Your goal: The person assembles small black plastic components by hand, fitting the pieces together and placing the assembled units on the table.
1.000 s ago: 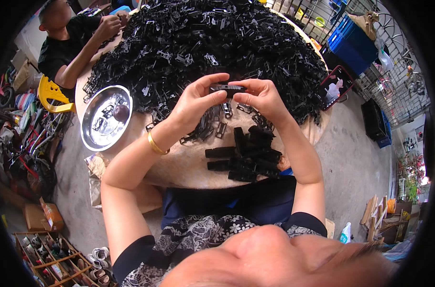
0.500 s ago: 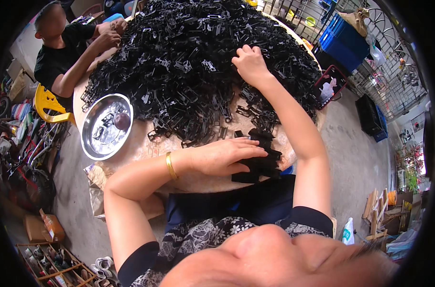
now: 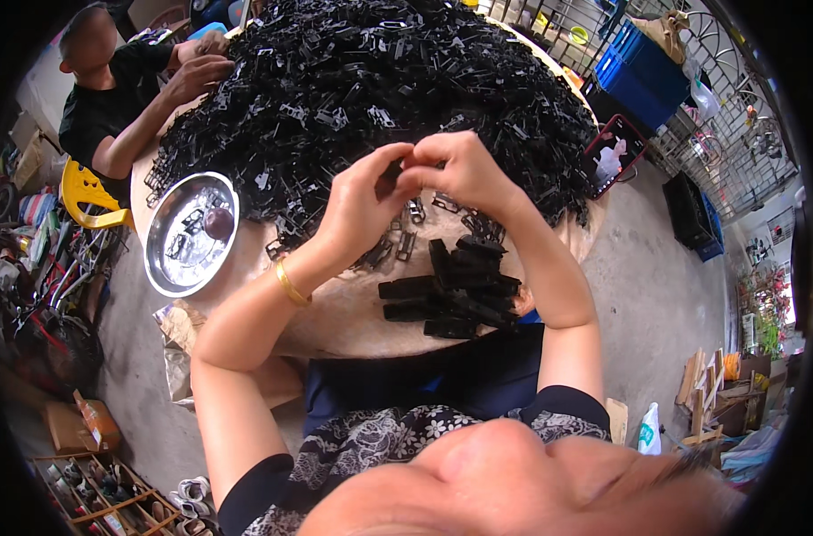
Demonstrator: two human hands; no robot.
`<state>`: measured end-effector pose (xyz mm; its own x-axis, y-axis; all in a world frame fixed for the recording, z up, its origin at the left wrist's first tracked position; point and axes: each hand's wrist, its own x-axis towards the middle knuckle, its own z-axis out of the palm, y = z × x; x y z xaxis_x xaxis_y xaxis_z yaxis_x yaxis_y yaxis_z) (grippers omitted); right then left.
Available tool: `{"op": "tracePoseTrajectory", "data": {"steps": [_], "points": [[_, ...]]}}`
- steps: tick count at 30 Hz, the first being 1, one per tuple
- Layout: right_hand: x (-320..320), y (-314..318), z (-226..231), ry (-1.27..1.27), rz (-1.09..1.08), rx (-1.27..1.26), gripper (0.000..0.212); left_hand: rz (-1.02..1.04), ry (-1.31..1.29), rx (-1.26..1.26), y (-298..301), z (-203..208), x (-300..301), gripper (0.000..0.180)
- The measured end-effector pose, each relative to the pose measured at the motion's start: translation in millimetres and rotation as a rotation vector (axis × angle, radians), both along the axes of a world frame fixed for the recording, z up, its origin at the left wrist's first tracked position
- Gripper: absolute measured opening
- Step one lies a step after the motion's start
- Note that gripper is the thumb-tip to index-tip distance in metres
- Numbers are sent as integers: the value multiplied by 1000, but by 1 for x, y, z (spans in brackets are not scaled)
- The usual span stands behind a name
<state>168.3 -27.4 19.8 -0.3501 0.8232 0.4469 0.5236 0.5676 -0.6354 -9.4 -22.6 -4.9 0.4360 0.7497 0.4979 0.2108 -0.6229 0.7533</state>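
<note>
A large heap of small black frame-like plastic pieces [image 3: 335, 98] covers most of a round table [image 3: 326, 330]. Over the heap's near edge, my left hand [image 3: 366, 192] and my right hand [image 3: 460, 165] meet at the fingertips. Both have their fingers curled in a pinch; whatever lies between them is too small or hidden to name. A gold bangle [image 3: 292, 281] circles my left wrist. Below my hands, by the table's front edge, lies a stack of black blocks [image 3: 456, 290], apparently bundled pieces.
At left on the table stands a round metal bowl [image 3: 176, 268] with a dark ball and a few black pieces in it. A phone [image 3: 614, 156] leans at the right rim. Across at far left, a co-worker [image 3: 112, 98] handles pieces. Blue crates [image 3: 643, 76] stand beyond.
My left hand has risen from the black blocks, uncovering them. My right hand has come back from the heap toward the left, and the two now meet.
</note>
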Motion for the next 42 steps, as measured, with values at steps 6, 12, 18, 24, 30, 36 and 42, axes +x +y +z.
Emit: {"op": "tracePoseTrajectory", "data": {"steps": [6,12,18,24,30,36,42], "points": [[50,26,-33,-545,-300,343,14,-15,-123,-440,12,-4,1,23],[25,26,-49,-908,-429,375,8,-141,-178,-646,14,-6,-2,23],[35,30,-42,-254,-291,430,8,-149,-264,-746,14,-5,-2,30],[20,21,-31,583,-123,-174,12,-188,-305,-829,14,-8,-1,31],[11,11,-36,722,96,-245,23,-277,-458,-916,17,-10,-1,32],[13,5,-31,424,-13,-151,27,-198,-416,-938,20,-9,-3,28],[8,-1,-25,505,-6,-174,20,-235,-519,-1054,19,-13,-5,22]]}}
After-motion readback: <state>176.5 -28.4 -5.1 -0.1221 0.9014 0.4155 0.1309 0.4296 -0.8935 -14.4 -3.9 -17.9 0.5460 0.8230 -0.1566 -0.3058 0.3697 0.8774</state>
